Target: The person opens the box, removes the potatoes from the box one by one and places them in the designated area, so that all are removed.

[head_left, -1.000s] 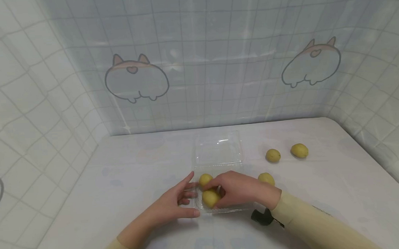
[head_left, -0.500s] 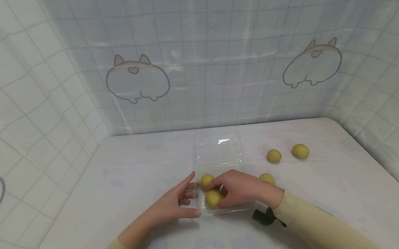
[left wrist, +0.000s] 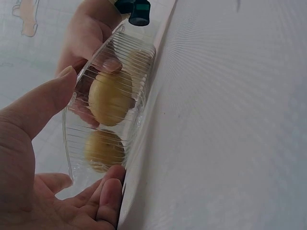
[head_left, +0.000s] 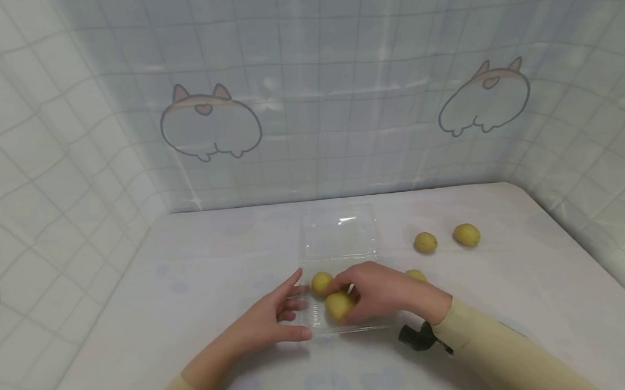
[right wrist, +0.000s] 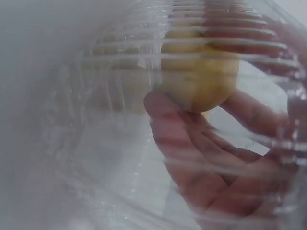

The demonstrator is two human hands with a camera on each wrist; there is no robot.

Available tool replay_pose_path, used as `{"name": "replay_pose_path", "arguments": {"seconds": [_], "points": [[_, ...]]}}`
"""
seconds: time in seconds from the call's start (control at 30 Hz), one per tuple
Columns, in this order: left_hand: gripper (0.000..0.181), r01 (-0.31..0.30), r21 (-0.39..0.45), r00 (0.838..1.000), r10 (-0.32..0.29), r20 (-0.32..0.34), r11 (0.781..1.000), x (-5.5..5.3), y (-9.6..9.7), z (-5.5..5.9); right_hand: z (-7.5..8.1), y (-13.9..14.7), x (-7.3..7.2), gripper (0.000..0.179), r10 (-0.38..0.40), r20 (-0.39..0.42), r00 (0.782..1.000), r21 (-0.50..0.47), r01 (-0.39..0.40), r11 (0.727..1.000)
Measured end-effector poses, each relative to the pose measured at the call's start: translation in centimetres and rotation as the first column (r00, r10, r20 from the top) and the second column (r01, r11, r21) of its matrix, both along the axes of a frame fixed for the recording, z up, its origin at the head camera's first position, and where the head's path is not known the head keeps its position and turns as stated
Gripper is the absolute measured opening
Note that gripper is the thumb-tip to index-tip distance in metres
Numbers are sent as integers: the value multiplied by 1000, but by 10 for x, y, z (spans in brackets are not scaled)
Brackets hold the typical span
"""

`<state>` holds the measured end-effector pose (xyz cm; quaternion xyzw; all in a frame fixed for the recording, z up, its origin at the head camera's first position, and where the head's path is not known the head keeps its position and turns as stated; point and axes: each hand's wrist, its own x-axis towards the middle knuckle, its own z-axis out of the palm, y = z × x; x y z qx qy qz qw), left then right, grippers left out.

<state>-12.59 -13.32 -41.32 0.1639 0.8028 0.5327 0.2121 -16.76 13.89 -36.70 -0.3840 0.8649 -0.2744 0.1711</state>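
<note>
A clear plastic clamshell box (head_left: pixel 316 323) lies on the table with its lid (head_left: pixel 337 235) folded back, away from me. My right hand (head_left: pixel 379 293) reaches into its base and pinches a lemon (head_left: pixel 339 306) between thumb and fingers. Another lemon (head_left: pixel 321 283) sits just behind, in the far left part of the base. At the box's left side is my left hand (head_left: pixel 269 320), thumb and fingers spread along the wall. In the left wrist view, the thumb meets the rim and the fingertips lie low by the ribbed wall. The ribbed plastic blurs the right wrist view.
Two lemons lie at the back right of the table, one (head_left: pixel 425 242) nearer the box and one (head_left: pixel 466 234) farther right. A third lemon (head_left: pixel 416 275) is partly hidden behind the right forearm. Tile-patterned curtains (head_left: pixel 306 100) enclose the table's back and sides.
My right hand has shifted slightly right with the lemon in its grip, away from the box's left wall. The left hand stays by the box.
</note>
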Motion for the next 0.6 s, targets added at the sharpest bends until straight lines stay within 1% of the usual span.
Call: {"name": "replay_pose_path", "arguments": {"seconds": [0.17, 0.37, 0.5, 0.6], "points": [[105, -4, -9, 1000, 4, 2, 1000, 1, 0, 1, 3, 3, 1, 48, -23, -11, 1000, -7, 23, 1000], [104, 7, -2, 1000, -7, -2, 1000, 0, 0, 1, 5, 7, 1, 49, -61, -19, 998, -21, 61, 998], [105, 15, 8, 1000, -15, 1, 1000, 0, -1, 1, 5, 10, 2, 49, -83, -30, 996, -50, 81, 995], [105, 13, 5, 1000, -13, 1, 1000, 0, -1, 2, 6, 11, 3, 47, -100, -54, 994, -75, 96, 993]]}}
